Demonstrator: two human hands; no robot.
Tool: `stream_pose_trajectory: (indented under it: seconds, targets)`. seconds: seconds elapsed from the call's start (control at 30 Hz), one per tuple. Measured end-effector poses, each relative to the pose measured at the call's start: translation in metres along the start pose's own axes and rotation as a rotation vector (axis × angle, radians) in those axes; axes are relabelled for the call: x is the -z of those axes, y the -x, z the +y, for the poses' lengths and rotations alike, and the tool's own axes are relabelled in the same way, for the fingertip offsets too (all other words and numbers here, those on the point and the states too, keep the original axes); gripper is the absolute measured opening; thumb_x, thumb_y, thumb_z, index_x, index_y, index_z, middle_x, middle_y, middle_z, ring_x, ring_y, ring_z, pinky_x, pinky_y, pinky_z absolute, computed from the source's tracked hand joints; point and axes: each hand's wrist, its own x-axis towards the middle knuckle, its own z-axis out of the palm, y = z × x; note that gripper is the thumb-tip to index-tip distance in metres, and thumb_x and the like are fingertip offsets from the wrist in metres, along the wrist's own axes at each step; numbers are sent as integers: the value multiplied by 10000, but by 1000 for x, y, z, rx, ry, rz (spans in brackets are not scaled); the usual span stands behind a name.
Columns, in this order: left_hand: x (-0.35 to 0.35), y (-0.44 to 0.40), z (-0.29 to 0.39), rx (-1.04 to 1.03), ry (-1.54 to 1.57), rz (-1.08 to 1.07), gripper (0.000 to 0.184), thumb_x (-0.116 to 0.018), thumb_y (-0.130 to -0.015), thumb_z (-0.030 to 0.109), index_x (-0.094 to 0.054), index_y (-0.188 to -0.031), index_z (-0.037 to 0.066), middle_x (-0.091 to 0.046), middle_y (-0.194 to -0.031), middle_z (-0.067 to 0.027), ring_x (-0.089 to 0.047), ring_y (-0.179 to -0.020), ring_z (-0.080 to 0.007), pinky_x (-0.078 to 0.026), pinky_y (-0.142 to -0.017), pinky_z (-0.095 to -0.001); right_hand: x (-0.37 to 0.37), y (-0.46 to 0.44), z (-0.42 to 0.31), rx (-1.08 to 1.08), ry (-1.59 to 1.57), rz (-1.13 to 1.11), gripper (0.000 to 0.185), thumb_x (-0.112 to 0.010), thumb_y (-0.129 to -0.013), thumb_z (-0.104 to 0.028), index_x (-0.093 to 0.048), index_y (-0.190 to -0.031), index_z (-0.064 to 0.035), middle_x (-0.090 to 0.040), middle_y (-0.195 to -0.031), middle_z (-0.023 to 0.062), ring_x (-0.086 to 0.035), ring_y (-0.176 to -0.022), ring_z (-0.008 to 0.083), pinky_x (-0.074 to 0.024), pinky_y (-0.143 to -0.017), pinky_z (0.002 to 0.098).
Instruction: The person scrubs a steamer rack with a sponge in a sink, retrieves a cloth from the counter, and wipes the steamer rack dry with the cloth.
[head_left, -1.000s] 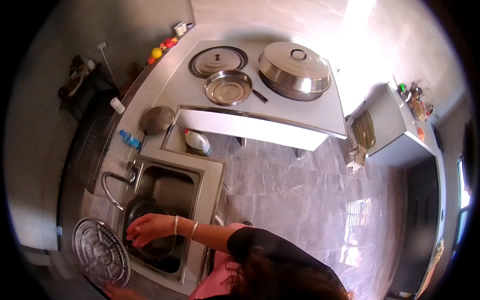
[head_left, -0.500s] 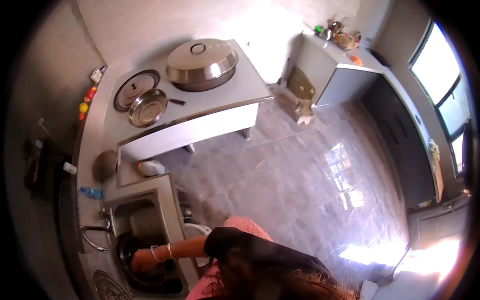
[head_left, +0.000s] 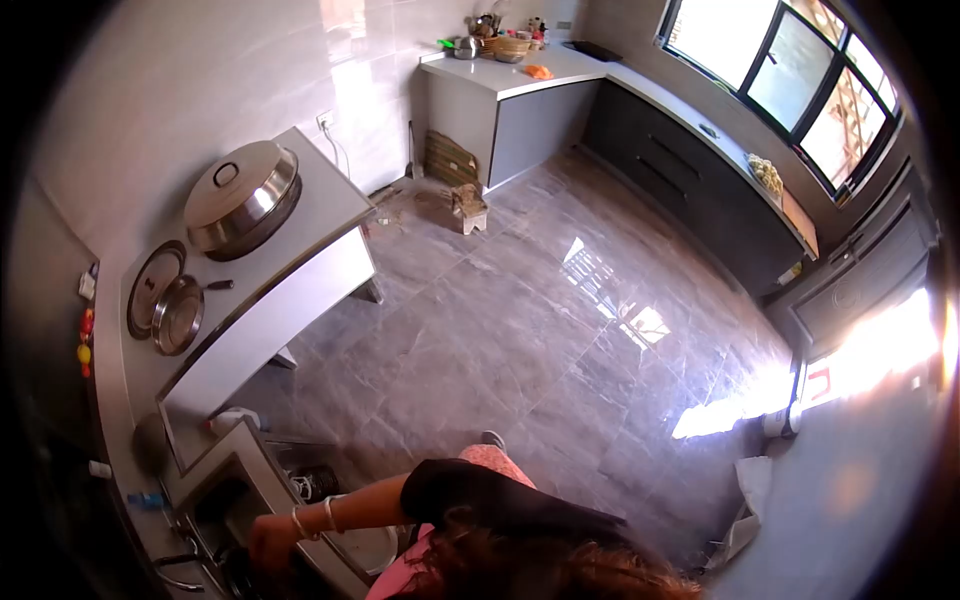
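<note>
The dark pan (head_left: 237,571) lies low in the sink (head_left: 226,500), near left. The right hand (head_left: 271,543) is beside it, fingers too dim to tell openness or grip. A loose hold could let its rim knock the tap (head_left: 180,560).

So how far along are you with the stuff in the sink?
Nothing is surely finished, but the big lidded pot, round lid and shiny pan sit on the counter, so they may be dealt with. Happening now: the right hand is down at the dark pan in the sink, its fingers too dark to see. Left: probably that pan, though I can't tell if it's clean.
</note>
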Motion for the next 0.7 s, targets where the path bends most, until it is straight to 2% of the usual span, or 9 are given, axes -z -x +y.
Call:
stream_pose_trajectory:
  seconds: [0.07,0.13,0.2,0.27,0.37,0.4,0.5,0.63,0.7]
  targets:
    - [2,1,-6,-53,-119,26,288,-503,-855,182,-538,-1095,26,-559,-1014,-78,-544,-879,-217,-445,-749,-363,28,23,-4,-5,-413,-5,231,-606,-809,-92,-580,-1000,35,-642,-823,148,-646,-724,221,-558,-637,329]
    - [-1,13,4,-157,-187,59,271,-494,-861,174,-552,-1077,22,-572,-989,-75,-555,-856,-211,-457,-730,-353,43,80,-57,-86,-378,199,266,-602,-810,-85,-558,-1050,23,-634,-878,137,-641,-765,209,-552,-664,318]
    - [0,28,35,-304,-202,101,256,-485,-867,167,-566,-1059,19,-586,-964,-72,-567,-832,-205,-469,-711,-343,76,127,-72,-96,-349,282,307,-618,-814,-118,-539,-1083,9,-633,-892,115,-636,-800,204,-545,-704,310]
    - [8,38,61,-410,-148,167,246,-476,-873,159,-580,-1042,15,-600,-939,-69,-579,-809,-199,-481,-692,-333,109,175,-90,-87,-399,373,262,-558,-866,-119,-534,-1096,3,-625,-938,125,-635,-829,215,-541,-738,316]
    - [4,77,12,-498,-59,213,239,-455,-894,153,-598,-1017,7,-621,-916,-65,-599,-784,-189,-500,-674,-318,149,216,-104,-68,-344,461,231,-503,-895,-96,-528,-1103,1,-624,-945,119,-630,-837,199,-534,-747,303]
    - [-1,93,-22,-517,-43,229,243,-443,-909,155,-602,-1011,2,-627,-917,-65,-608,-782,-186,-508,-675,-313,155,221,-107,-58,-362,477,230,-501,-897,-95,-527,-1103,2,-624,-941,116,-629,-825,192,-531,-739,295]
    - [5,110,-38,-550,62,167,232,-461,-902,118,-599,-1043,-4,-634,-957,-82,-622,-812,-196,-522,-709,-309,173,226,-116,-36,-387,510,226,-494,-900,-91,-529,-1101,5,-625,-933,110,-625,-795,173,-524,-717,273]
    - [23,89,20,-515,101,112,220,-476,-887,62,-596,-1059,-6,-635,-989,-89,-628,-838,-196,-526,-727,-305,201,203,-124,-71,-424,463,213,-495,-900,-87,-541,-1087,4,-624,-922,104,-621,-778,156,-518,-705,260]
    - [12,90,-26,-662,116,186,207,-482,-886,64,-602,-1039,-8,-638,-974,-82,-628,-820,-196,-521,-722,-304,224,183,-128,-77,-425,428,208,-500,-899,-91,-548,-1078,3,-625,-902,97,-619,-765,148,-518,-693,255]
